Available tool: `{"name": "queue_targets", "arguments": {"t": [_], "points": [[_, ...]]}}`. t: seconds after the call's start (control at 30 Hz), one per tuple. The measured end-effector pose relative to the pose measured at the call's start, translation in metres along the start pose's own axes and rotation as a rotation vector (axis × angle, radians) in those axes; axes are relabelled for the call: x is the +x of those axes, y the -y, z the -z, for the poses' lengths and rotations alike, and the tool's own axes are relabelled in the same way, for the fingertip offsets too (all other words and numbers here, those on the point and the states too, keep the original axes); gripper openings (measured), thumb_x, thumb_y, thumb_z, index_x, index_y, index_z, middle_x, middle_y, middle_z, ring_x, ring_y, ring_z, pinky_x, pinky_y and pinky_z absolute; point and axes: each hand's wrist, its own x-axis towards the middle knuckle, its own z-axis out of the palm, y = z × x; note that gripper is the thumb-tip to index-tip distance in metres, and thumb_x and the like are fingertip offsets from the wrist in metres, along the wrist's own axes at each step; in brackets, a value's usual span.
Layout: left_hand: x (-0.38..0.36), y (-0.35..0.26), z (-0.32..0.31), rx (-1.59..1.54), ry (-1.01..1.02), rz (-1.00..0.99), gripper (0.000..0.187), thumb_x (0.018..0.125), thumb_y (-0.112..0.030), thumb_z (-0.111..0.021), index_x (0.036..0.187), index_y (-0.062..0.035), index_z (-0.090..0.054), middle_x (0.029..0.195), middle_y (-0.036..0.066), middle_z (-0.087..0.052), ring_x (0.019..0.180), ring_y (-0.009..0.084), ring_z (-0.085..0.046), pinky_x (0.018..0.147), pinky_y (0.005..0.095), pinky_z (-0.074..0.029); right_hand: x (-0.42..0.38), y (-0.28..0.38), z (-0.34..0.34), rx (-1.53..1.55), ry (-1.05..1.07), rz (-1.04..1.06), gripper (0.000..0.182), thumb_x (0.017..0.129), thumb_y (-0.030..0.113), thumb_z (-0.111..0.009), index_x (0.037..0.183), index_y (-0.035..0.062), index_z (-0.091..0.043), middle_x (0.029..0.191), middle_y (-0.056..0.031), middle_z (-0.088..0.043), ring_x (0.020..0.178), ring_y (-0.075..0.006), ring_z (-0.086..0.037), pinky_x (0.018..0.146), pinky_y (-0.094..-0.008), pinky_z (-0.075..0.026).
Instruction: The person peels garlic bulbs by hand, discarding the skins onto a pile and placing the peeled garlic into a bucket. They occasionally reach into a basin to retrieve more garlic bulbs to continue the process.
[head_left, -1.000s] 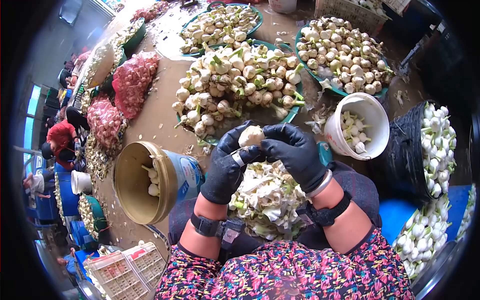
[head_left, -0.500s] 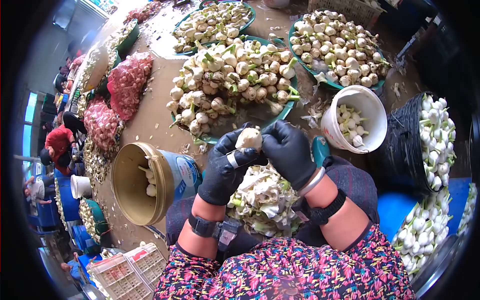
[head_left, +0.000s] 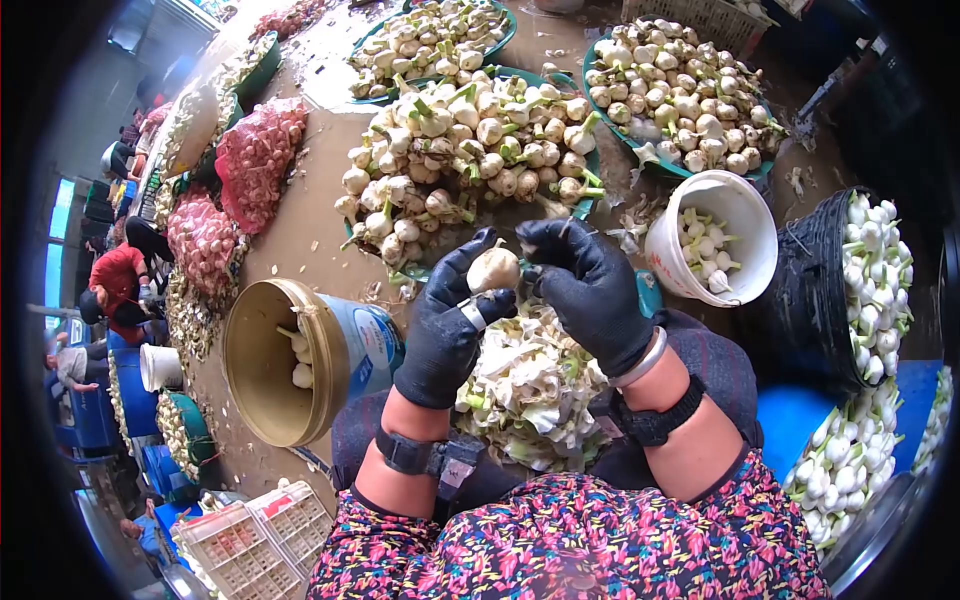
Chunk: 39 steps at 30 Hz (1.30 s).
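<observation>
My left hand (head_left: pixel 450 325), in a black glove with a white band on one finger, holds a pale garlic bulb (head_left: pixel 494 270) between thumb and fingers. Just right of the bulb is my right hand (head_left: pixel 590 295), also black-gloved, its thumb and fingers apart and nothing visible between them. Below both hands lies a heap of white and green peelings (head_left: pixel 530 390) on my lap. Beyond the hands, untrimmed bulbs (head_left: pixel 470 150) are piled in a wide green basin (head_left: pixel 592 205).
A tan bucket (head_left: pixel 318 375) with a few bulbs stands left. To the right are a white bucket (head_left: pixel 665 240) and a black tub (head_left: pixel 805 290) of peeled bulbs. Pink net sacks (head_left: pixel 262 160), more basins, crates (head_left: pixel 250 540) and a person in red (head_left: pixel 118 280) appear farther off.
My right hand has moved slightly right, away from the bulb, and its fingers have opened. The bulb remains in my left hand and shows more fully.
</observation>
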Motion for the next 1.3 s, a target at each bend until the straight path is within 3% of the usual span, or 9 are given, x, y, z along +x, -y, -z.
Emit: {"name": "queue_targets", "arguments": {"t": [0.3,0.47,0.8,0.93,0.97,1.07,1.1,1.2,1.3], "points": [[0.002,0.002,-0.007,-0.015,-0.016,-0.029,0.060,0.074,0.007,-0.065,0.128,-0.0028,-0.042,0.120,0.010,-0.053,0.108,0.0162,-0.052,0.091,0.0299,-0.045,-0.002,0.004,0.002,-0.266,0.100,0.091,0.019,0.073,0.006,-0.061,0.092,0.0013,-0.062,0.077,-0.0130,-0.061,0.071,-0.0214,-0.061,0.064,-0.0308,-0.048],[0.003,0.006,-0.001,0.156,0.034,-0.054,0.059,0.073,0.007,-0.066,0.127,-0.0012,-0.044,0.115,0.009,-0.055,0.106,0.0155,-0.053,0.091,0.0299,-0.046,-0.007,0.004,-0.003,-0.787,0.032,0.434,0.006,0.071,0.009,-0.058,0.076,0.0054,-0.056,0.069,-0.0144,-0.054,0.065,-0.0333,-0.054,0.056,-0.0402,-0.044],[-0.011,-0.006,-0.008,0.104,0.120,0.067,0.058,0.070,0.007,-0.067,0.124,-0.0020,-0.047,0.117,0.009,-0.055,0.099,0.0167,-0.057,0.084,0.0314,-0.051,0.013,-0.013,0.013,-0.536,-0.174,0.051,0.009,0.071,0.012,-0.056,0.071,0.0033,-0.057,0.066,-0.0178,-0.058,0.063,-0.0340,-0.058,0.057,-0.0397,-0.045],[-0.010,-0.012,-0.002,-0.177,0.165,0.082,0.059,0.069,0.008,-0.063,0.125,-0.0017,-0.046,0.124,0.013,-0.051,0.099,0.0214,-0.058,0.083,0.0355,-0.052,0.011,-0.020,0.025,-1.222,0.165,-0.206,0.011,0.074,0.011,-0.057,0.080,0.0044,-0.062,0.077,-0.0187,-0.062,0.075,-0.0360,-0.060,0.070,-0.0423,-0.048],[-0.009,-0.014,0.000,-0.153,0.145,0.089,0.060,0.069,0.007,-0.063,0.125,-0.0018,-0.045,0.123,0.013,-0.051,0.099,0.0215,-0.058,0.083,0.0356,-0.052,0.007,-0.022,0.026,-1.011,0.221,-0.264,0.015,0.073,0.007,-0.053,0.084,0.0034,-0.063,0.087,-0.0211,-0.061,0.084,-0.0342,-0.059,0.078,-0.0396,-0.047],[-0.010,-0.010,0.008,-0.145,0.123,0.104,0.060,0.070,0.005,-0.063,0.127,-0.0014,-0.043,0.120,0.013,-0.053,0.097,0.0211,-0.058,0.080,0.0345,-0.053,0.011,-0.001,0.023,-0.270,0.170,0.057,0.029,0.069,-0.006,-0.046,0.092,0.0015,-0.062,0.091,-0.0126,-0.063,0.091,-0.0232,-0.060,0.086,-0.0319,-0.045],[-0.010,-0.010,0.008,-0.105,0.114,0.111,0.062,0.071,0.004,-0.064,0.128,-0.0012,-0.042,0.120,0.013,-0.053,0.097,0.0207,-0.059,0.080,0.0333,-0.052,0.013,0.007,0.020,0.048,0.178,-0.027,0.030,0.071,-0.005,-0.054,0.099,-0.0003,-0.062,0.094,-0.0075,-0.064,0.091,-0.0152,-0.059,0.086,-0.0287,-0.045],[-0.007,-0.016,0.005,-0.077,0.081,0.138,0.066,0.072,0.001,-0.064,0.132,-0.0007,-0.037,0.119,0.012,-0.053,0.095,0.0188,-0.058,0.080,0.0306,-0.050,0.010,0.007,0.016,0.141,0.333,-0.212,0.029,0.074,0.002,-0.063,0.103,-0.0020,-0.062,0.097,-0.0064,-0.064,0.091,-0.0114,-0.059,0.087,-0.0274,-0.046],[-0.007,-0.015,0.006,-0.065,0.065,0.131,0.068,0.075,-0.001,-0.064,0.135,-0.0002,-0.033,0.118,0.011,-0.054,0.096,0.0160,-0.056,0.082,0.0285,-0.048,0.009,-0.001,0.016,-0.066,0.307,-0.060,0.029,0.075,0.007,-0.066,0.103,0.0002,-0.062,0.087,-0.0080,-0.065,0.081,-0.0143,-0.061,0.077,-0.0287,-0.048]]}}
